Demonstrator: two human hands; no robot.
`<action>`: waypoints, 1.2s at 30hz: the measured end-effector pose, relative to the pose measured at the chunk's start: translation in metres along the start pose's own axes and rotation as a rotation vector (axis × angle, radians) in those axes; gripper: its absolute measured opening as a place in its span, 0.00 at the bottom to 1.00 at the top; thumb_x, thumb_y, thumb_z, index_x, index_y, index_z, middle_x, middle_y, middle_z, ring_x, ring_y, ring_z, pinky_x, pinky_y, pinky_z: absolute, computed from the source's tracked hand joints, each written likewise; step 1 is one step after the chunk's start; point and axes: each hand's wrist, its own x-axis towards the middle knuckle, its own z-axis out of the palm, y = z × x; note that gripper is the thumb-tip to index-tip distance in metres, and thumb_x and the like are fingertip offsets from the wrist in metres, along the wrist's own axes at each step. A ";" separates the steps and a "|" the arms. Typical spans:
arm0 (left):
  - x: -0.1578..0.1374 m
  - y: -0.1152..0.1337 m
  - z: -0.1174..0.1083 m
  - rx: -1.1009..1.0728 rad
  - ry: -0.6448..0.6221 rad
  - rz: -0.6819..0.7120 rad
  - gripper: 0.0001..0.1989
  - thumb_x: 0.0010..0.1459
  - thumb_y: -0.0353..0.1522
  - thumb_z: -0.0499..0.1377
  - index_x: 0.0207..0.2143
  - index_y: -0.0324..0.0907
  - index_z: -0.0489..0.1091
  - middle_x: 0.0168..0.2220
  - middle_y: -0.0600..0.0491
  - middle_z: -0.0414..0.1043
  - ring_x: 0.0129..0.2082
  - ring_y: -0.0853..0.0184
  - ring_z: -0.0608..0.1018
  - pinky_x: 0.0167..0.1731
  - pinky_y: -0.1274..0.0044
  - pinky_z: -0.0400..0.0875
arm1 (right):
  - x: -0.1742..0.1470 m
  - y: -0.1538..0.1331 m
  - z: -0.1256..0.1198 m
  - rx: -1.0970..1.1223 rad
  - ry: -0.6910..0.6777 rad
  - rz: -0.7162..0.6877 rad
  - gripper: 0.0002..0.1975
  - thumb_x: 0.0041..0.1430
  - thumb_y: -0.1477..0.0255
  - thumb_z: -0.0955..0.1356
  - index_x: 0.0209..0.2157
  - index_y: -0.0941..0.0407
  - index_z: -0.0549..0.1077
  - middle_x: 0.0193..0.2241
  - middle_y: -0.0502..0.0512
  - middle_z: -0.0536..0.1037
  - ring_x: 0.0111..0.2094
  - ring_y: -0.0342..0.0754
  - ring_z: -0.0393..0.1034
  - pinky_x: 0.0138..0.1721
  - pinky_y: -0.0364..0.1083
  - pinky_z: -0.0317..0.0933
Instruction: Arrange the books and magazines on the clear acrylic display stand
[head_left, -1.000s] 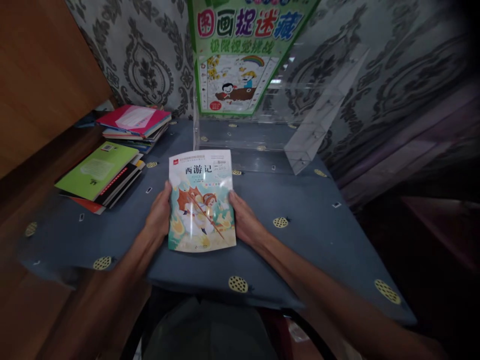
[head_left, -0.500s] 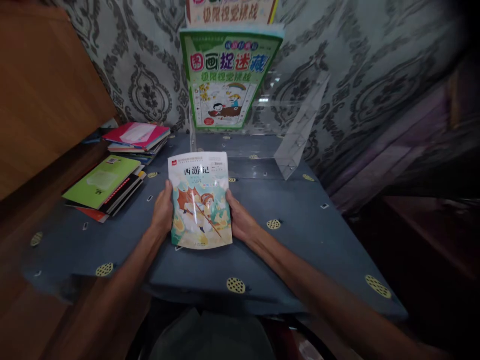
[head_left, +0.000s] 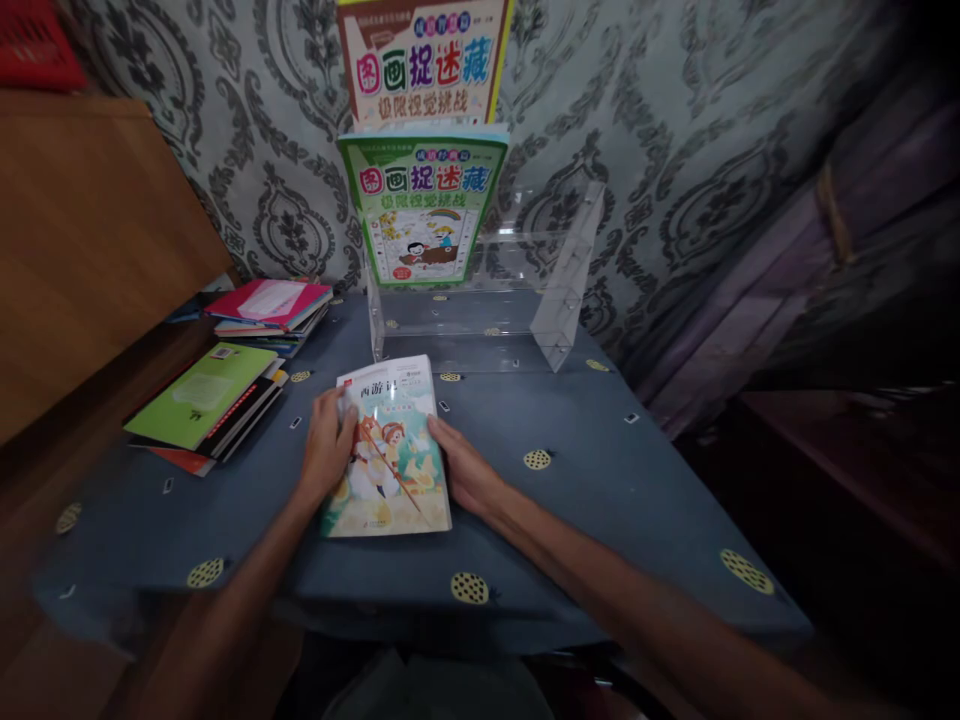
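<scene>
A paperback book [head_left: 394, 450] with a white and teal illustrated cover is between my two hands, over the near middle of the table. My left hand [head_left: 328, 440] grips its left edge, thumb on the cover. On the right edge, my right hand [head_left: 463, 465] is closed on it, with most of its fingers hidden behind or beside the book. The cover faces up toward me and leans slightly. Beyond it stands a clear acrylic book rack [head_left: 566, 290], holding a green picture book [head_left: 424, 215] and, behind that, a brown-and-yellow-edged picture book [head_left: 424, 65].
Left of the rack lie a stack with a pink book on top [head_left: 270, 300] and a nearer stack topped by a lime-green book [head_left: 202, 395]. A blue pineapple-print cloth [head_left: 600, 500] covers the table. A wooden panel [head_left: 97, 230] rises at the left; patterned wallpaper backs the rack.
The book has tilted and come lower, nearer the tabletop. My left hand has shifted up its left edge, thumb now over the cover. The camera view has tipped upward, showing more of the rear book.
</scene>
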 end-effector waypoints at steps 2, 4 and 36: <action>0.000 -0.010 0.005 0.106 -0.060 0.060 0.19 0.64 0.42 0.52 0.52 0.42 0.68 0.61 0.39 0.64 0.67 0.49 0.61 0.66 0.52 0.53 | 0.000 0.004 -0.001 0.007 0.005 0.027 0.20 0.54 0.56 0.75 0.42 0.55 0.76 0.42 0.58 0.85 0.48 0.58 0.79 0.52 0.59 0.72; 0.001 -0.017 0.012 0.180 -0.108 0.097 0.20 0.65 0.42 0.50 0.52 0.41 0.69 0.61 0.38 0.64 0.67 0.48 0.60 0.66 0.50 0.53 | 0.000 0.005 -0.004 0.019 0.006 0.060 0.18 0.57 0.58 0.74 0.43 0.55 0.76 0.43 0.58 0.84 0.47 0.57 0.79 0.52 0.59 0.71; 0.035 0.022 0.070 0.379 -0.446 0.441 0.21 0.66 0.29 0.50 0.57 0.47 0.74 0.47 0.45 0.64 0.48 0.58 0.67 0.53 0.62 0.65 | 0.000 -0.007 -0.006 0.237 -0.035 0.271 0.32 0.72 0.51 0.48 0.61 0.54 0.66 0.48 0.61 0.81 0.46 0.55 0.78 0.56 0.63 0.65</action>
